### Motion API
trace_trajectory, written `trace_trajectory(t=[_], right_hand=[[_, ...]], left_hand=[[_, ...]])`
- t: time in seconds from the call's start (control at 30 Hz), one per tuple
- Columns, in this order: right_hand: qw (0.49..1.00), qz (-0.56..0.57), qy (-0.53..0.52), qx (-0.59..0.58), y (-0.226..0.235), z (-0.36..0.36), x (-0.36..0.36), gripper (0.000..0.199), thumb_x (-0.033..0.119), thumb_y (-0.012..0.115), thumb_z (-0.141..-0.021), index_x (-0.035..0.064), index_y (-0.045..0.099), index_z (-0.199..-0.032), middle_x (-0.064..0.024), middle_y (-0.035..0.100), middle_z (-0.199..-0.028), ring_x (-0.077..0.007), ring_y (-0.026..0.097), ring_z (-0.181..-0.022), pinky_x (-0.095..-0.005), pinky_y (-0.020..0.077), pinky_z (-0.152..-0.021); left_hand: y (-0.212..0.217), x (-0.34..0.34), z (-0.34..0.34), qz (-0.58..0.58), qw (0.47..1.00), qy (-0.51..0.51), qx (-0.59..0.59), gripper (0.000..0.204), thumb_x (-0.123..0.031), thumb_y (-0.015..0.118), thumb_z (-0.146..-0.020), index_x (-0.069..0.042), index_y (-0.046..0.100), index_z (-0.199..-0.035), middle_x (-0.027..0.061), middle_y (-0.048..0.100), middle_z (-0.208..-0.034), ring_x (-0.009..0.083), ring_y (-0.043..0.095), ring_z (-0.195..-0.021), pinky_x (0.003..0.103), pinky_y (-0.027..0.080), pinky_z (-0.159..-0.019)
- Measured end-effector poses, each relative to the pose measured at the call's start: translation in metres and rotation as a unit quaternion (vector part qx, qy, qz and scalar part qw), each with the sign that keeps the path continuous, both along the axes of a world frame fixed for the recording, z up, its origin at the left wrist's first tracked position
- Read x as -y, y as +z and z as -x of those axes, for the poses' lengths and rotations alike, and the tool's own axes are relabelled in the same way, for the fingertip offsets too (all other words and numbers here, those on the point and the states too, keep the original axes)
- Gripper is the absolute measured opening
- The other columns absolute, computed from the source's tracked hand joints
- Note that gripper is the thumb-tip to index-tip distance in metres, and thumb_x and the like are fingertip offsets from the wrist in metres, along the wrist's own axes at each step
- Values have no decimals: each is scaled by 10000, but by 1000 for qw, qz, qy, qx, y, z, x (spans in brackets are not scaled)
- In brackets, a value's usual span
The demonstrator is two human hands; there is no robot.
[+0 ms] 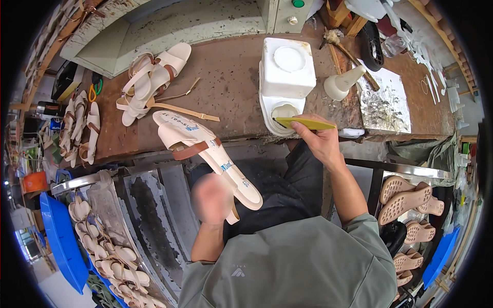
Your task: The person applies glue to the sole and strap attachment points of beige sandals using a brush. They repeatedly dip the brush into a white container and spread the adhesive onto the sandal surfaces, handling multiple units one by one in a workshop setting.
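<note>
My left hand (211, 199), its fingers blurred, holds a cream sandal upper (208, 151) with its insole facing up and a brown strap across it. The sandal is tilted over my lap, its toe toward the bench. With thumb and fingers, my right hand (321, 143) pinches a flat yellow-handled brush (313, 123). The brush's dark tip reaches into the round opening of a white glue pot (287, 66) at the bench's front edge. Whether the tip touches glue is hidden. A pale cone-shaped bottle (345, 82) stands to the right of the pot.
More strapped sandals (149, 82) lie on the brown bench (226, 66) at left. A stained paper (384, 100) and a hammer-like tool (354, 59) are at right. Racks of sandals (115, 256) stand low left, and tan soles (405, 203) low right.
</note>
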State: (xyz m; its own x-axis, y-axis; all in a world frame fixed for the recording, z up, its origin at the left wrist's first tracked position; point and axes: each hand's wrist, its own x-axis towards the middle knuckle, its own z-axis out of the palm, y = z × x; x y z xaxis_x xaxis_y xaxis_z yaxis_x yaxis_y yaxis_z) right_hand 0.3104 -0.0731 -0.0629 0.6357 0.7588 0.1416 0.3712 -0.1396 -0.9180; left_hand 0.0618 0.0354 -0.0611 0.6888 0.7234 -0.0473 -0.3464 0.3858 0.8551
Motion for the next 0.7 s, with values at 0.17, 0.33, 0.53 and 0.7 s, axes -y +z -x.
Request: trace_trajectory(t=[0.17,0.33,0.53,0.7], right_hand=[[1000,-16,-1,7,-2,2,-5,145,95,652,-819,-17,662,-911,-40,633,-762,-87,561,-658,-235,442,-581],[982,-15,-38,-184,-4,-6,-1,112,96,655,-821,-9,668,-860,-15,615,-697,-65,537,-575,-212,417,-513],[963,-100,20,-251,50,18,11,117,66,670,-793,-45,644,-822,-70,634,-701,-107,562,-557,-235,438,-498],[937,-327,84,-94,76,50,-1,114,26,660,-770,-61,637,-840,-138,650,-743,-214,609,-616,-307,491,-586]], left_hand=[[-4,-4,-5,6,1000,-26,-9,429,-269,579,-820,148,545,-916,222,630,-871,231,634,-726,304,514,-668],[7,-3,-11,1,998,-66,-4,402,-272,573,-813,129,560,-836,216,630,-843,226,615,-703,303,487,-636],[35,10,-17,14,995,-101,10,360,-258,534,-805,96,590,-773,164,627,-804,177,570,-667,273,420,-574],[60,17,-20,-38,984,-158,75,366,-259,499,-865,88,572,-773,167,617,-802,179,568,-642,279,425,-545]])
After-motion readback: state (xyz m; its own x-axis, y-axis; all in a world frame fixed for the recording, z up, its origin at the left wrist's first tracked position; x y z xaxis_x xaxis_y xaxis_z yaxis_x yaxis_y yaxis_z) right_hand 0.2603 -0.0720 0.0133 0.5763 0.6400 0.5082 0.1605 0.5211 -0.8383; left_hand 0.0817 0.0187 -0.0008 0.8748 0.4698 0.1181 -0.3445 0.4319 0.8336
